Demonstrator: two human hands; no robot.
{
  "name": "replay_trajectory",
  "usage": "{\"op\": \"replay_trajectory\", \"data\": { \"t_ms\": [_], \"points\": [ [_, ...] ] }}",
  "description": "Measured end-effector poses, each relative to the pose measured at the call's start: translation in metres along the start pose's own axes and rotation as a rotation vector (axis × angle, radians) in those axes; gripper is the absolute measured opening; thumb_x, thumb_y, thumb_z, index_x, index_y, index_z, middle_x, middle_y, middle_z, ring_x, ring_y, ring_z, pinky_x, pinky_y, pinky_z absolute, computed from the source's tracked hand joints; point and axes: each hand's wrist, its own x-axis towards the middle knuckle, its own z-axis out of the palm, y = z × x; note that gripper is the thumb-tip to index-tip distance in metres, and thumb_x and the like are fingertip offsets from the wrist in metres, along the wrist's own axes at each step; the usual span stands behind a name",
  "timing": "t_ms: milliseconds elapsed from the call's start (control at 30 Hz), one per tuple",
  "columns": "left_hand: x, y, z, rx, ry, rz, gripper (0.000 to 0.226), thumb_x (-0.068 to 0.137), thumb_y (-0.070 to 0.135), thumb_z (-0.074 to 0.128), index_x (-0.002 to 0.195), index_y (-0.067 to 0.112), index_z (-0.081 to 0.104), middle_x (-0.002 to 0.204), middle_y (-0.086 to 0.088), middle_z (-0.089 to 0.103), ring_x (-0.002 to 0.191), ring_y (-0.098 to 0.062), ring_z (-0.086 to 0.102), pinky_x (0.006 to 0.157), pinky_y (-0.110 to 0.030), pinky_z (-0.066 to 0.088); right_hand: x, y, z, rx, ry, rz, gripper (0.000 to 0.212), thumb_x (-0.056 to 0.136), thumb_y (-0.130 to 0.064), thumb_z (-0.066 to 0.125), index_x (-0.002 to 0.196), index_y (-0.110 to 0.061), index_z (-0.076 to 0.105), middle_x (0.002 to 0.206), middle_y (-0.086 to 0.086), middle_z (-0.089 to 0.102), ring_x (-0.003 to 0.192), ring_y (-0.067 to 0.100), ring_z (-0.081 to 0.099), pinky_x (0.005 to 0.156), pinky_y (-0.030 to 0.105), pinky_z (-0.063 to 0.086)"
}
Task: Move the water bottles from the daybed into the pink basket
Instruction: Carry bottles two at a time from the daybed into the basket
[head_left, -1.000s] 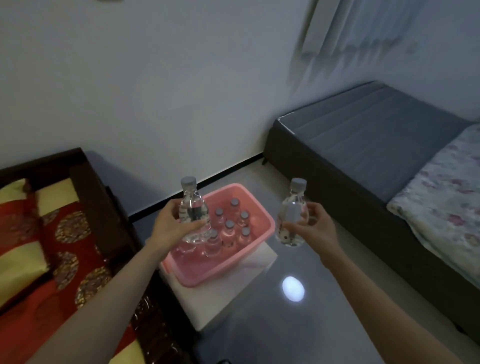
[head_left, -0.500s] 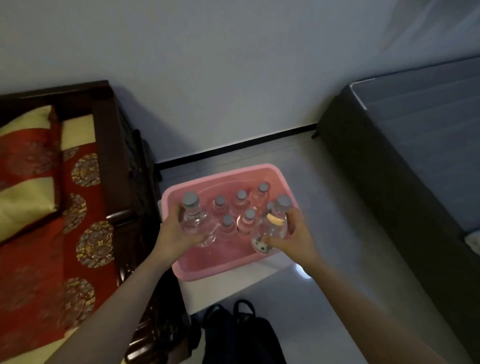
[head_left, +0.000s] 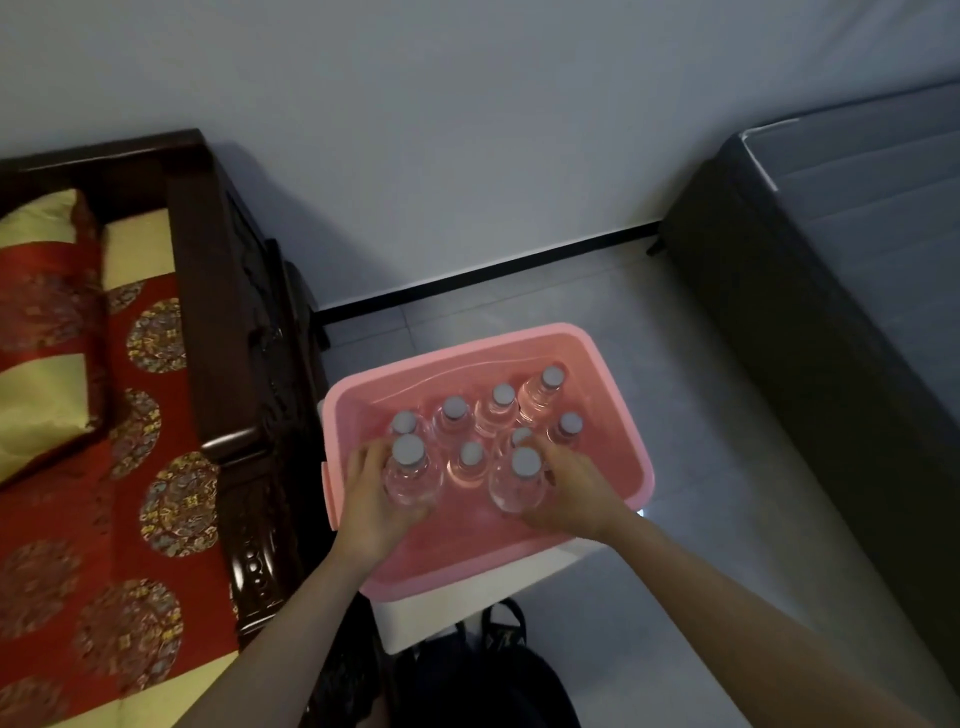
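A pink basket (head_left: 618, 395) sits on a white stand between the daybed and the bed. Several clear water bottles with grey caps stand upright inside it. My left hand (head_left: 371, 499) grips one bottle (head_left: 410, 475) at the basket's front left, held upright low inside the basket. My right hand (head_left: 569, 491) grips another bottle (head_left: 522, 483) at the front middle, also upright and low. Whether either bottle touches the basket floor I cannot tell. The daybed (head_left: 130, 415), dark wood with red and gold cushions, lies to the left; no bottles show on its visible part.
The white stand (head_left: 467, 597) under the basket stands on a grey tiled floor. A dark grey bed (head_left: 831, 312) fills the right side. A black bag (head_left: 493, 675) lies on the floor just below the stand. A white wall is behind.
Both hands have come down from chest height into the basket, each with its bottle. The view has tilted downward and in toward the basket.
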Motion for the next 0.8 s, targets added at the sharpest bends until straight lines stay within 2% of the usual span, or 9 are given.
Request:
{"op": "replay_trajectory", "data": {
  "t_ms": [100, 267, 367, 433, 500, 600, 700, 800],
  "points": [
    [0.008, -0.007, 0.008, 0.046, 0.009, -0.001, 0.073, 0.056, 0.014, 0.088, 0.120, 0.016, 0.053, 0.121, -0.004, 0.052, 0.111, -0.021, 0.050, 0.093, -0.041, 0.047, 0.014, 0.008, 0.002, -0.220, -0.131, -0.066, 0.072, 0.058, -0.027, 0.080, 0.121, -0.030, 0.045, 0.118, -0.008, 0.059, 0.103, 0.015, 0.059, 0.080, 0.030, 0.050],
    [0.020, -0.004, 0.027, 0.053, 0.096, -0.046, 0.078, 0.050, 0.014, 0.090, 0.120, 0.018, 0.056, 0.115, 0.002, 0.059, 0.099, -0.012, 0.052, 0.085, -0.024, 0.039, 0.027, 0.014, 0.013, -0.356, -0.276, -0.152, 0.074, 0.063, -0.012, 0.071, 0.130, -0.030, 0.044, 0.120, -0.002, 0.055, 0.102, 0.024, 0.059, 0.077, 0.039, 0.052],
    [0.024, -0.013, 0.032, 0.058, 0.096, -0.098, 0.074, 0.052, 0.010, 0.088, 0.119, 0.016, 0.056, 0.120, -0.005, 0.058, 0.105, -0.020, 0.053, 0.090, -0.025, 0.039, 0.033, 0.013, 0.018, -0.505, -0.310, -0.202, 0.078, 0.065, -0.011, 0.071, 0.135, -0.030, 0.044, 0.121, -0.003, 0.057, 0.109, 0.024, 0.056, 0.081, 0.041, 0.051],
    [0.023, -0.021, 0.035, 0.105, 0.094, -0.120, 0.073, 0.054, 0.007, 0.087, 0.119, 0.013, 0.055, 0.121, -0.011, 0.056, 0.107, -0.027, 0.052, 0.089, -0.019, 0.034, 0.036, 0.012, 0.019, -0.603, -0.333, -0.227, 0.076, 0.065, -0.011, 0.073, 0.134, -0.029, 0.046, 0.121, -0.004, 0.059, 0.113, 0.022, 0.053, 0.084, 0.041, 0.048],
    [0.022, -0.027, 0.041, 0.135, 0.083, -0.166, 0.076, 0.055, 0.005, 0.086, 0.123, 0.013, 0.053, 0.120, -0.013, 0.054, 0.108, -0.030, 0.051, 0.084, -0.011, 0.028, 0.039, 0.011, 0.020, -0.601, -0.378, -0.220, 0.073, 0.068, -0.008, 0.073, 0.133, -0.027, 0.047, 0.122, -0.002, 0.058, 0.113, 0.023, 0.052, 0.081, 0.041, 0.050],
    [0.021, -0.028, 0.050, 0.143, 0.043, -0.200, 0.074, 0.057, 0.006, 0.086, 0.123, 0.015, 0.053, 0.118, -0.011, 0.055, 0.106, -0.029, 0.052, 0.083, -0.014, 0.030, 0.045, 0.008, 0.022, -0.678, -0.442, -0.242, 0.066, 0.074, 0.001, 0.065, 0.132, -0.023, 0.046, 0.120, 0.003, 0.058, 0.111, 0.027, 0.054, 0.075, 0.040, 0.050],
    [0.024, -0.029, 0.053, 0.112, 0.062, -0.234, 0.072, 0.059, 0.006, 0.084, 0.124, 0.015, 0.055, 0.118, -0.011, 0.057, 0.103, -0.029, 0.056, 0.082, -0.019, 0.036, 0.052, 0.007, 0.022, -0.753, -0.499, -0.269, 0.071, 0.074, 0.004, 0.066, 0.136, -0.020, 0.042, 0.122, 0.009, 0.059, 0.109, 0.031, 0.057, 0.073, 0.041, 0.049],
    [0.027, -0.031, 0.055, 0.111, 0.081, -0.243, 0.072, 0.062, -0.004, 0.077, 0.127, 0.018, 0.055, 0.118, -0.012, 0.057, 0.103, -0.030, 0.057, 0.084, -0.018, 0.037, 0.054, 0.008, 0.028, -0.762, -0.484, -0.306, 0.062, 0.082, 0.003, 0.057, 0.138, -0.019, 0.043, 0.127, 0.009, 0.054, 0.109, 0.034, 0.057, 0.062, 0.036, 0.038]
  ]
}}
